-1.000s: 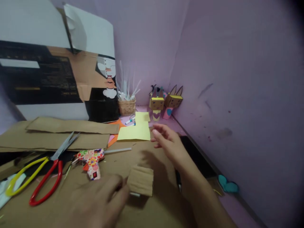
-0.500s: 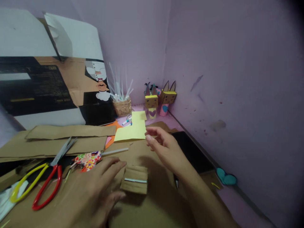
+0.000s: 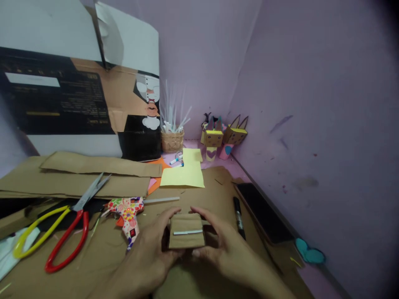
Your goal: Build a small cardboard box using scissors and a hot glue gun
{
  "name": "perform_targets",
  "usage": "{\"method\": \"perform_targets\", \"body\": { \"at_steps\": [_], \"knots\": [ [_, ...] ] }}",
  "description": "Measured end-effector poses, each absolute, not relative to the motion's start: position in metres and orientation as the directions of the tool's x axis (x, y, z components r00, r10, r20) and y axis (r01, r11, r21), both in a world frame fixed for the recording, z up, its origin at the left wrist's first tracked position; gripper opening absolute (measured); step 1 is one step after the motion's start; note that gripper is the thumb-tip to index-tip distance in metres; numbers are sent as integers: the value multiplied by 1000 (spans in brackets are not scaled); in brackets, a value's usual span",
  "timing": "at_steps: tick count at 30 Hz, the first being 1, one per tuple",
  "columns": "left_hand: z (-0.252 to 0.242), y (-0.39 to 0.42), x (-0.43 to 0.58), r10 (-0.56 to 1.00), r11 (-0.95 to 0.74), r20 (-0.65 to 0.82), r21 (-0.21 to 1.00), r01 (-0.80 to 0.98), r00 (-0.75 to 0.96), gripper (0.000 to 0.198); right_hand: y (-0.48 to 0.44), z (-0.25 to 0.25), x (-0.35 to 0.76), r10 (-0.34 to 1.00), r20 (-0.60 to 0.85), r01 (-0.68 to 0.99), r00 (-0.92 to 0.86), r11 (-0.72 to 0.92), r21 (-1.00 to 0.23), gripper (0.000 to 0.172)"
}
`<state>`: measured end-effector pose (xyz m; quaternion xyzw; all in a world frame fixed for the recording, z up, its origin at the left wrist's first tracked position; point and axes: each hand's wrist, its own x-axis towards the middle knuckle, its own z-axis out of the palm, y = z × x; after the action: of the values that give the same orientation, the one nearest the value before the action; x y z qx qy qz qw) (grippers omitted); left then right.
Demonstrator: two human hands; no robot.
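Note:
Between my two hands is a small brown cardboard box (image 3: 186, 241) with a thin white strip (image 3: 188, 232) across its top. My left hand (image 3: 156, 245) grips its left side, fingers at the back and thumb low at the front. On the opposite side my right hand (image 3: 220, 238) curves round the box, index finger at the far corner and thumb near the front edge. Left of my hands lies a flowered hot glue gun (image 3: 127, 209) with a white glue stick (image 3: 162, 200) poking out of it. Scissors (image 3: 79, 209) with one yellow and one red handle rest open farther left.
Cardboard sheets (image 3: 81, 182) lie at the left below a large printed carton (image 3: 77, 95). Yellow paper (image 3: 183, 174) sits ahead, near a basket of white sticks (image 3: 172, 141) and cardboard animal figures (image 3: 213, 139). A black marker (image 3: 238, 218) and a dark phone-like slab (image 3: 264, 211) lie right.
My right hand has come down and back from near the yellow paper to the box's right side. My left hand has closed in on its left side. The view has shifted.

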<state>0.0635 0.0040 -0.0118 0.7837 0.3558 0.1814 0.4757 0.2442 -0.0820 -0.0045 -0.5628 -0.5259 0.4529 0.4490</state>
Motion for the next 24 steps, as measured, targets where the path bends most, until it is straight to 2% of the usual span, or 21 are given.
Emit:
{"method": "perform_targets", "body": {
  "at_steps": [3, 4, 7, 9, 16, 20, 24],
  "knots": [
    [-12, 6, 61, 770, -261, -55, 882, 393, 636, 59, -65, 10, 262, 997, -75, 292, -24, -65, -954, 83],
    [-13, 6, 61, 777, -265, -60, 872, 412, 626, 59, -58, 15, 272, 994, -109, 324, -15, -98, -941, 80],
    [-14, 4, 61, 778, -306, -50, 841, 446, 627, 56, -25, 21, 303, 982, -103, 357, 157, -154, -922, 45],
    [-14, 2, 61, 772, -337, -21, 833, 438, 635, 56, 1, 18, 319, 933, -38, 470, 358, -216, -856, 37],
    [-14, 5, 61, 738, -404, 3, 804, 437, 675, 59, 77, -15, 326, 885, -52, 630, 463, -370, -683, 36],
    [-21, 6, 62, 770, -375, 11, 817, 438, 638, 62, 104, -20, 320, 851, -33, 706, 524, -455, -542, 35],
    [-25, 9, 63, 768, -344, -42, 814, 467, 639, 64, 123, -13, 314, 864, 52, 798, 501, -438, -414, 31]
  ]
}}
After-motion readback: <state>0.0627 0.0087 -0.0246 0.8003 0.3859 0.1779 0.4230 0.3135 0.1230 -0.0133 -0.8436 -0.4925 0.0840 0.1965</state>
